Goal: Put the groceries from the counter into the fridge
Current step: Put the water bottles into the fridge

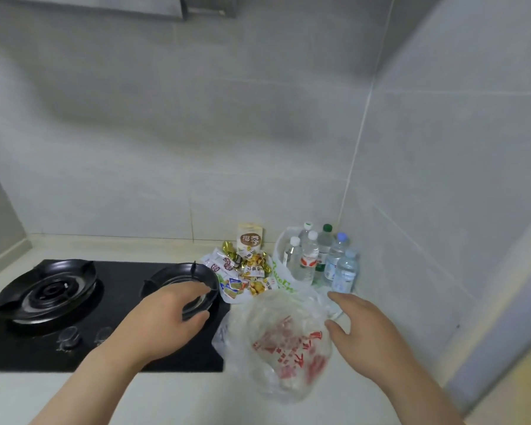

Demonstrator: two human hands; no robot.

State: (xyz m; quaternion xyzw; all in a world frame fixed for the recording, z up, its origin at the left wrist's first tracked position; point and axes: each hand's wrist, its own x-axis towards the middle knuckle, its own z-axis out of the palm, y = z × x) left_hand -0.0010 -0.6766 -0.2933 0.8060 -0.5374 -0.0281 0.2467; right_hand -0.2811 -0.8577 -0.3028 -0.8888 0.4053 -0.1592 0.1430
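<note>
A: Where were the groceries?

B: On the pale counter, in the corner to the right of the black gas stove. A clear bag with red print lay nearest the person, and its long axis ran from the front edge toward the back wall. I could not tell where its mouth pointed.

A: And behind it?

B: Several water bottles stood upright, caps up, inside a white bag with green letters. Left of them was a pile of snack packets. A small carton stood upright at the wall.

A: How were the hands?

B: The left hand hovered over the right burner, its fingers loosely curved and holding nothing. The right hand was spread wide, just beside the clear bag on its right. I could not tell if the thumb touched the plastic
</note>
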